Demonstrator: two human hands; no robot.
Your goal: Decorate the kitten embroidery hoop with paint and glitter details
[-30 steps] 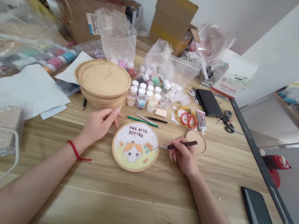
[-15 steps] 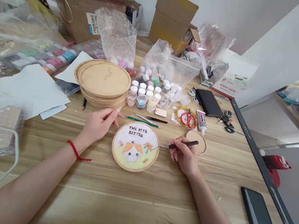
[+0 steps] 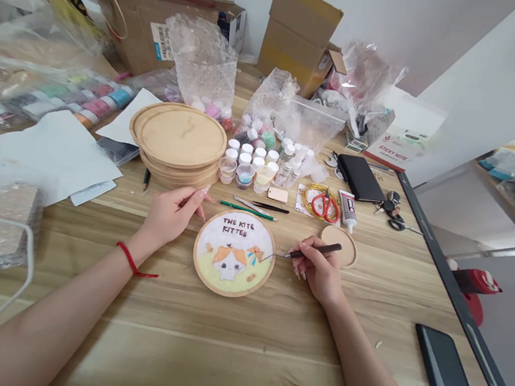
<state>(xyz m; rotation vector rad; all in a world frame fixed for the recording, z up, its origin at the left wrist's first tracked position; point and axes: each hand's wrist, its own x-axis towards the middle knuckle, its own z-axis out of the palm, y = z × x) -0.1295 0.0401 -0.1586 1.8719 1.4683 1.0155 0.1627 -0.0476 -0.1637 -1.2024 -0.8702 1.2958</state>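
Note:
A round wooden plate lies before me with a picture of an orange-and-white kitten, a small orange figure with a blue ribbon, and dark lettering "THE KITE KITTEN". In my right hand is a dark-handled tool with a thin, bent metal tip. Its tip is over the right part of the picture, beside the small orange figure; whether it touches the surface I cannot tell. My left hand is by the plate's upper left edge, fingers loosely bent and apart, with nothing seen in them.
Behind the plate lie a green pencil and black tweezers. Stacked wooden plates stand at the back left, beside several white-lidded jars. Red-handled pliers, a glue tube and a phone lie to the right.
The view has shifted very slightly. Both hands, the tool and the plate keep nearly the same places.

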